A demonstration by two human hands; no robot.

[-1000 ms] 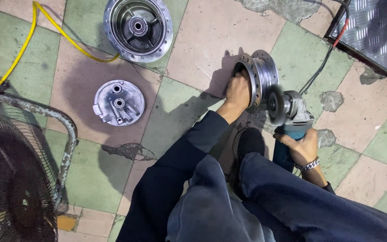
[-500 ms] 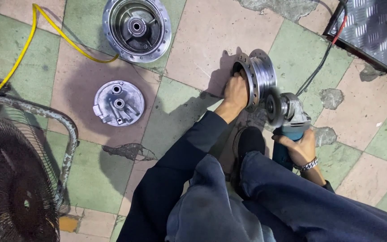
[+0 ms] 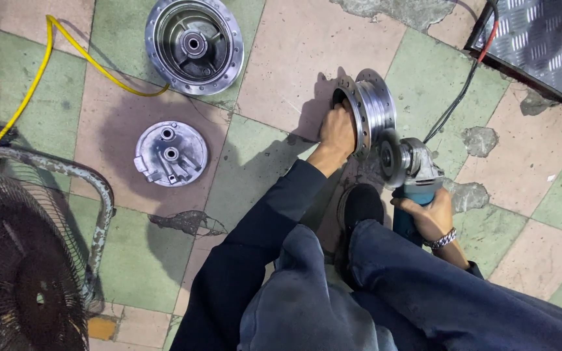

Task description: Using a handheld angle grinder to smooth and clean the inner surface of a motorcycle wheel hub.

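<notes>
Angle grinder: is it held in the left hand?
No, the right hand grips the angle grinder, while the left hand steadies the upright wheel hub.

Bare metal parts on a worn tiled floor

The wheel hub [image 3: 371,107] under the left hand [image 3: 337,130] is bright, polished metal with a glossy sheen; the grinder [image 3: 411,172] in the right hand [image 3: 432,218] has a dull grey metal head and a smooth teal plastic body. The second hub [image 3: 194,45] and the round cover plate [image 3: 170,153] are duller cast metal, matt and slightly grimy. The floor tiles [image 3: 281,45] look matt, stained and chipped, with rough broken patches. The fan guard [image 3: 14,286] is rusty wire. The trousers [image 3: 385,305] are soft dark cloth, the bracelet [image 3: 445,239] shiny metal, the hose [image 3: 34,84] smooth yellow plastic.
</notes>
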